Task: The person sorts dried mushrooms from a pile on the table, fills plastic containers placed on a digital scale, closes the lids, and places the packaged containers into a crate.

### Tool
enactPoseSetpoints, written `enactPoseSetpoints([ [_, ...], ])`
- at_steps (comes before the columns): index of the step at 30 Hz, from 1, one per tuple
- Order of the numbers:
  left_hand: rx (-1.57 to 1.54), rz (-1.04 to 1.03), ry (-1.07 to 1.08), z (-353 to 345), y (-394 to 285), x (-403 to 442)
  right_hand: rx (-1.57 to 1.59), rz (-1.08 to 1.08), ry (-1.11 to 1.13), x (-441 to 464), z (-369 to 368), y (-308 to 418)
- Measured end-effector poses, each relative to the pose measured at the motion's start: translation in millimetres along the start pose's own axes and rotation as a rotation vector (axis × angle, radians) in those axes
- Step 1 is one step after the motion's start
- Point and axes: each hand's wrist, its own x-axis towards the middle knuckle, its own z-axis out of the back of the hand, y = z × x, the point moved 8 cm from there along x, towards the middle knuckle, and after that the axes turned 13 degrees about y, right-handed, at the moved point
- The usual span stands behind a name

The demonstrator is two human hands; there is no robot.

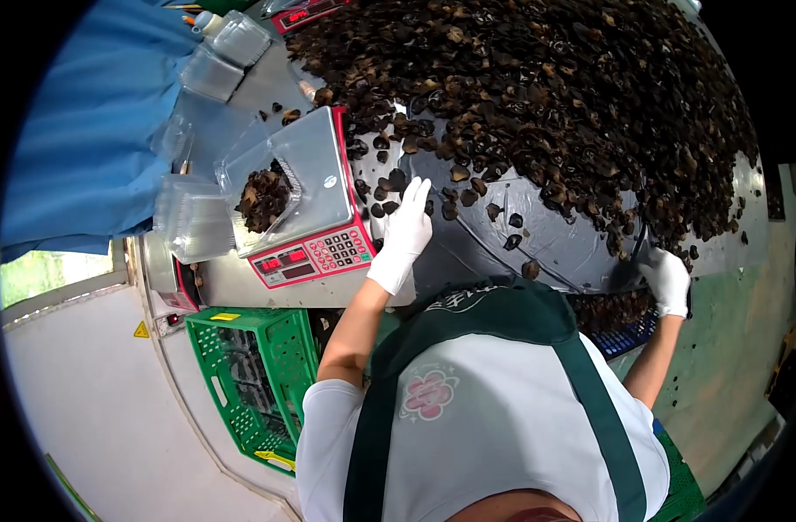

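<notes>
White gloves cover both hands. My left hand (405, 233) is over the table just right of the red-edged scale (315, 187), its fingers stretched out beside a few loose dark pieces. On the scale rests a clear plastic box (294, 187) holding a clump of dark, mushroom-like pieces (264, 198). At the right, my right hand (667, 280) is at the near edge of the big pile of dark pieces (537, 96); its fingertips are partly hidden, so its grip cannot be made out.
Stacked clear boxes (192, 217) stand left of the scale, with more clear containers (211, 74) behind. A green crate (250, 383) is below the table at left. A blue basket (620, 337) of dark pieces sits below the right hand. A blue curtain (93, 122) hangs at left.
</notes>
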Motion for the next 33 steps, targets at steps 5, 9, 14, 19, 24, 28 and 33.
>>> enactPoseSetpoints([
  [5, 0.195, 0.027, -0.005, -22.4, 0.3, -9.0, 0.315, 0.466, 0.288, -7.2, -46.8, 169.3],
  [9, 0.023, -0.009, -0.038, -23.0, 0.1, -21.0, 0.316, 0.558, 0.277, 0.0, -89.2, 217.6],
  [14, -0.291, -0.12, -0.168, -31.4, 4.5, -27.1, 0.308, 0.704, 0.156, 8.5, -74.7, 235.2],
  [19, -1.414, 0.277, 0.161, -58.7, 7.7, -24.2, 0.154, 0.567, 0.277, 10.6, -76.3, 231.7],
  [24, -1.751, 0.197, 0.27, -73.2, -3.6, -26.9, 0.153, 0.675, 0.107, 13.1, -94.9, 227.8],
  [28, -1.874, 0.078, 0.384, -79.6, -13.4, -35.7, 0.39, 0.608, 0.162, 13.0, -63.2, 233.6],
  [33, -2.239, 0.185, 0.51, -86.8, -30.8, -41.5, 0.727, 0.722, -0.04, -10.3, -6.8, 285.0],
])
